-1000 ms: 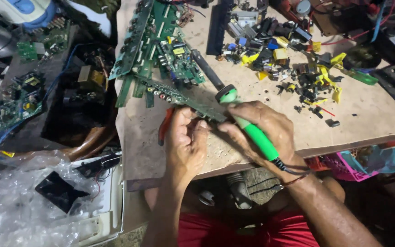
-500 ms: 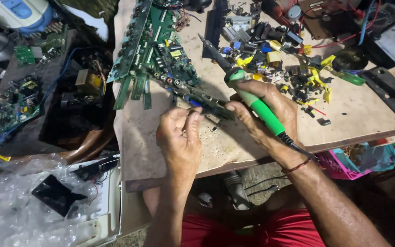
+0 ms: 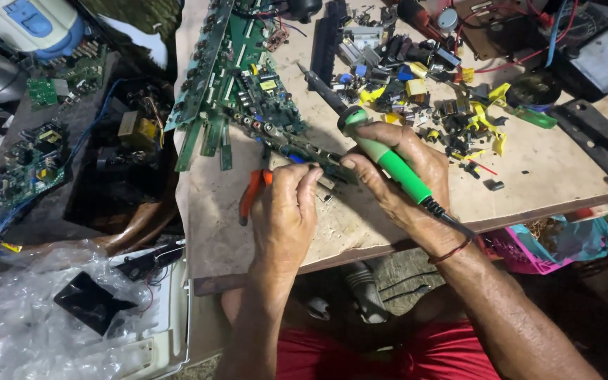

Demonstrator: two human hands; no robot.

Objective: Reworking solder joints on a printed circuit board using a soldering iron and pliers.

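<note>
Head view: two hands, right (image 3: 402, 176) gripping one green soldering iron (image 3: 388, 160), left (image 3: 284, 211) pinching one circuit board (image 3: 297, 144).

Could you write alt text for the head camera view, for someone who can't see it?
Seen from above, a person's right hand grips a green-handled soldering iron over a green circuit board on a worn wooden table, while the left hand steadies the board's edge. Orange-handled pliers lie beside the left hand, and loose electronic parts litter the table behind.
</note>
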